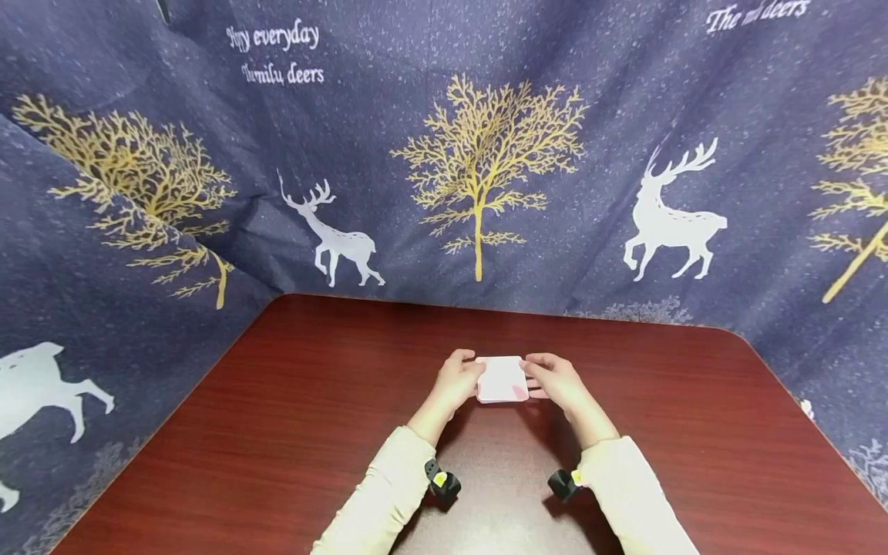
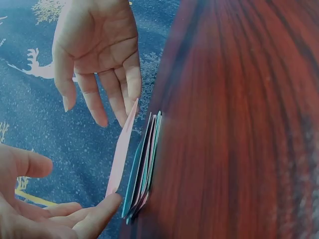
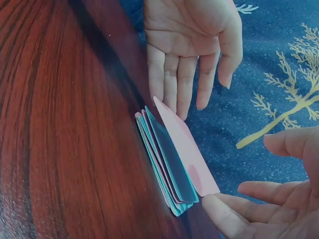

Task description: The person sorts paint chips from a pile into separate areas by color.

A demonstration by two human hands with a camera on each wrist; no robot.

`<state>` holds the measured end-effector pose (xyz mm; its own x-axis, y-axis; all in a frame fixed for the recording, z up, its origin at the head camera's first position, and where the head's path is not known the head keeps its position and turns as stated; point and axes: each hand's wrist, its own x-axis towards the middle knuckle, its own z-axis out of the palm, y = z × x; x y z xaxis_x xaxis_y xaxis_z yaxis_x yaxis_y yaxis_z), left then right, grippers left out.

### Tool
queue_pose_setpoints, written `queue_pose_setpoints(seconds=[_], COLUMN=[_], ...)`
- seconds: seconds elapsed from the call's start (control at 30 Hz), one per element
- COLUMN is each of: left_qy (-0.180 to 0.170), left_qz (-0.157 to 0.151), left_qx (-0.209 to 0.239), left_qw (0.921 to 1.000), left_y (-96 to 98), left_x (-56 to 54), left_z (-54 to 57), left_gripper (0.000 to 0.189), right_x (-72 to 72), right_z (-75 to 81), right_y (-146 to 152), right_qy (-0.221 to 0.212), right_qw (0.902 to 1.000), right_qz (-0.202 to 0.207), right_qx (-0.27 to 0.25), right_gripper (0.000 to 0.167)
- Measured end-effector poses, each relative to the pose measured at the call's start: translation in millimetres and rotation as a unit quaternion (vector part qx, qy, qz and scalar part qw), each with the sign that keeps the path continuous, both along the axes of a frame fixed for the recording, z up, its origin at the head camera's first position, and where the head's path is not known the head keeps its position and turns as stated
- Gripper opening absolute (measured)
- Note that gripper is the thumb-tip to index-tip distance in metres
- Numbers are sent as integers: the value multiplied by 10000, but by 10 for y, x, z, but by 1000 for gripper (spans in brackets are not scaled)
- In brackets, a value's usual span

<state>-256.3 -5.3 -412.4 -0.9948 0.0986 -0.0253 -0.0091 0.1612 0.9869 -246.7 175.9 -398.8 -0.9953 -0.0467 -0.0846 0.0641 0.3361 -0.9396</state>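
A pink card (image 2: 122,152) with rounded corners looks nearly white in the head view. It sits tilted, apart from a small stack of teal and pink cards (image 3: 169,172) close over the table. My left hand (image 1: 456,379) is at its left edge, and in the left wrist view a fingertip touches its lower end. At the opposite edge is my right hand (image 1: 563,383), with a fingertip against the card's corner in the right wrist view. Both palms face inward with fingers loosely extended. Each thumb stands away from the card in the wrist views.
A reddish-brown wooden table (image 1: 291,401) lies under both arms. Behind it hangs a blue cloth (image 1: 430,46) printed with white deer and yellow trees. Black wrist cameras (image 1: 447,486) are strapped over the light sleeves (image 1: 378,497).
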Motion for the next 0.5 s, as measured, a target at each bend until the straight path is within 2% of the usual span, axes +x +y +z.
queue_pose_setpoints(seconds=[0.23, 0.5], left_qy=[-82, -184], left_qz=[17, 151], left_qx=[19, 166], left_qw=[10000, 9996], left_y=[-8, -59], left_x=[-38, -145], left_z=[46, 118], left_gripper=[48, 49], right_x=[-64, -152], right_z=[-8, 39], right_y=[-19, -103], right_qy=[111, 213], right_qw=[9999, 9993], right_qz=[-79, -237], right_qx=[-57, -172], right_gripper=[46, 45])
